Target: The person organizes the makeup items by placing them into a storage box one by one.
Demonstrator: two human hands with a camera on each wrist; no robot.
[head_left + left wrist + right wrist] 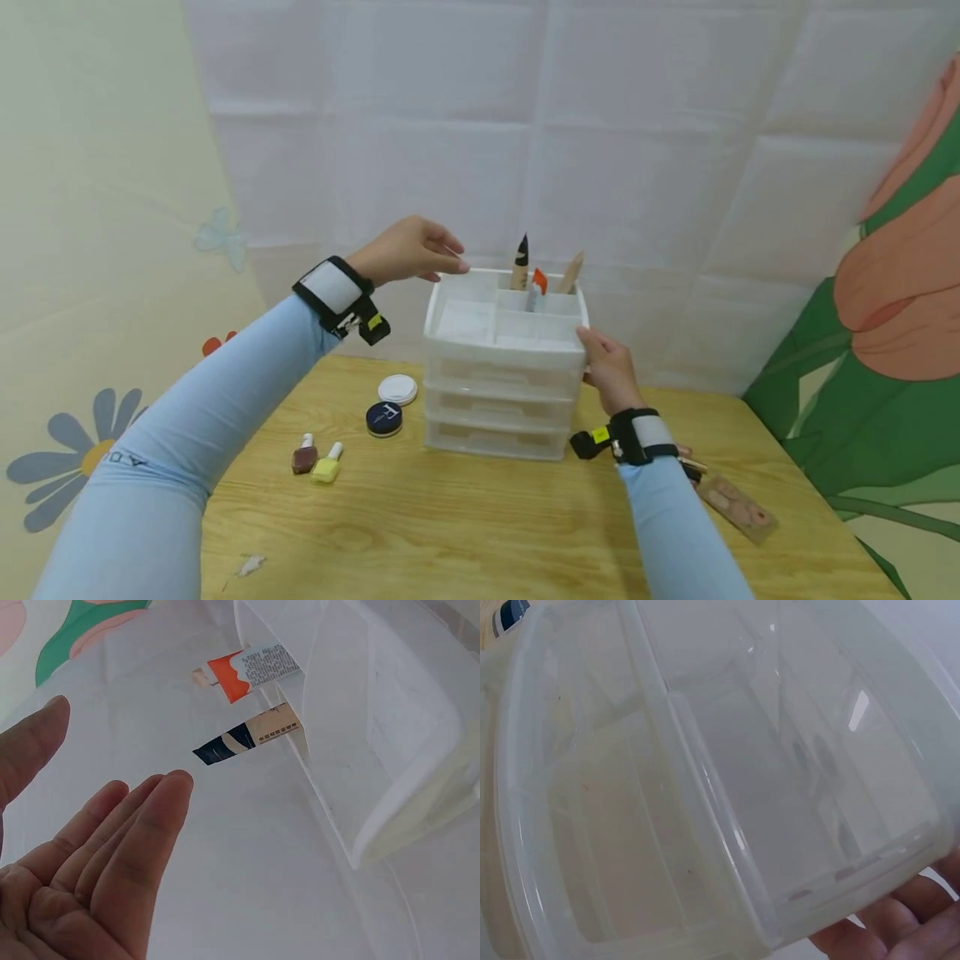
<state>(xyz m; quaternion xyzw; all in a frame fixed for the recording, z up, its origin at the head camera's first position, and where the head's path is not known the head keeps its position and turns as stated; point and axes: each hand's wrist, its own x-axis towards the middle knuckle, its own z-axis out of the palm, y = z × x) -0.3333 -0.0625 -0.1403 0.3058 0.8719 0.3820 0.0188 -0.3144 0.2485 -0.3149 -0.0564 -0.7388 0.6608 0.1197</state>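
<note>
A white plastic drawer organizer (501, 367) with three translucent drawers stands toward the back of the table. In its top compartments stand a black-tipped beige tube (520, 265), a tube with an orange end (537, 290) and a beige pencil-shaped tube (572, 272). My left hand (415, 250) hovers over the back left corner of the organizer, fingers extended and holding nothing; the left wrist view shows the palm and fingers (142, 847) apart from the tubes. My right hand (611, 368) grips the organizer's right side, thumb at the top rim and fingers (900, 922) bent against the side wall.
Left of the organizer lie a white round lid (397, 389), a dark blue compact (384, 419), a dark red nail polish bottle (305, 456) and a yellow one (327, 465). A patterned flat case (738, 507) and a partly hidden black item (692, 472) lie by my right forearm.
</note>
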